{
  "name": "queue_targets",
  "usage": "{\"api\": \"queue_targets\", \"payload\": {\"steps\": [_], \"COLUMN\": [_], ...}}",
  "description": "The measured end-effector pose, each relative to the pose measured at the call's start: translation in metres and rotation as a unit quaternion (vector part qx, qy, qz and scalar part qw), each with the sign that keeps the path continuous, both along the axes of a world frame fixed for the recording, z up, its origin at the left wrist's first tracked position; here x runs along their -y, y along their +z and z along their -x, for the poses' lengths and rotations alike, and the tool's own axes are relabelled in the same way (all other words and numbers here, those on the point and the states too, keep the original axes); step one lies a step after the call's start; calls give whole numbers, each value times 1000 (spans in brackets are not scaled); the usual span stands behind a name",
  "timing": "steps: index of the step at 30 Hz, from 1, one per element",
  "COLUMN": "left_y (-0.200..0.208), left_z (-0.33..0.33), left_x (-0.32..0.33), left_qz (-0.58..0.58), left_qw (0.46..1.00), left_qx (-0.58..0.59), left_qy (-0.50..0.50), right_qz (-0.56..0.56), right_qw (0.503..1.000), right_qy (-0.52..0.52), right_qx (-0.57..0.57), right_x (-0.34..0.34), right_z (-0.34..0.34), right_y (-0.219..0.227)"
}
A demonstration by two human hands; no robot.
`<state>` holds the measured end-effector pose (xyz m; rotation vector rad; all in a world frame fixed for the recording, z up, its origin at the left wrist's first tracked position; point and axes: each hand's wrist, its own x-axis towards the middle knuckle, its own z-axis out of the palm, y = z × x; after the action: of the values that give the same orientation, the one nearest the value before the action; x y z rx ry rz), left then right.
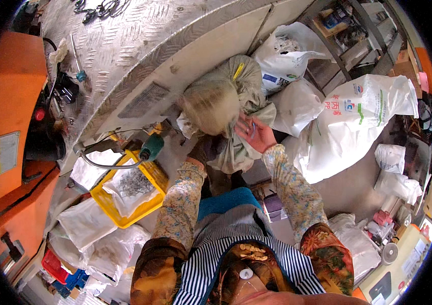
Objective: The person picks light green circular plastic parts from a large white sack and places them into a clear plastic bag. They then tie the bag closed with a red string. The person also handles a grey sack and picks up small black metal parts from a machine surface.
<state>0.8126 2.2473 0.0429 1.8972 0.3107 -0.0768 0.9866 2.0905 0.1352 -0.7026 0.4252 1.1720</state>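
In front of me stands a grey-green plastic bag (pixel 250 84) with a yellow strip on it. Over its near side is a round, tan, blurred thing (pixel 210 105) whose kind I cannot make out. My right hand (pixel 257 134) is at the bag's loose edge, palm turned up and fingers apart. A thin bluish bit shows by its fingers, too small to name. Lower and to the left, my left hand (pixel 196 154) reaches into shadow beneath the round thing. Its fingers are hidden. A fold of the bag (pixel 233 152) hangs down between my two hands.
A yellow crate (pixel 128 216) with a white liner holding small dark pieces sits at left, below a green-headed lamp (pixel 152 148). White sacks (pixel 350 127) crowd the right. The metal worktop (pixel 139 35) curves above; an orange machine (pixel 10 122) stands far left.
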Motion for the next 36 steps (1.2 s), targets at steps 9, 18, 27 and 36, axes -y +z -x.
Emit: {"api": "queue_targets", "payload": {"steps": [9, 18, 27, 36], "left_y": [56, 112, 16, 53], "left_z": [4, -46, -33, -55], "left_x": [53, 45, 5, 18], "left_qz": [-446, -140, -295, 48], "left_qw": [879, 984, 939, 996], "left_qx": [15, 31, 173, -73], "left_qy": [169, -104, -35, -23], "right_qz": [112, 128, 146, 98], "right_qw": [969, 853, 985, 938], "right_qy": [74, 245, 50, 104], "right_qx": [209, 443, 78, 315], "right_x": [-27, -2, -6, -21], "right_z": [0, -34, -44, -36], "right_y": [-72, -126, -49, -21]}}
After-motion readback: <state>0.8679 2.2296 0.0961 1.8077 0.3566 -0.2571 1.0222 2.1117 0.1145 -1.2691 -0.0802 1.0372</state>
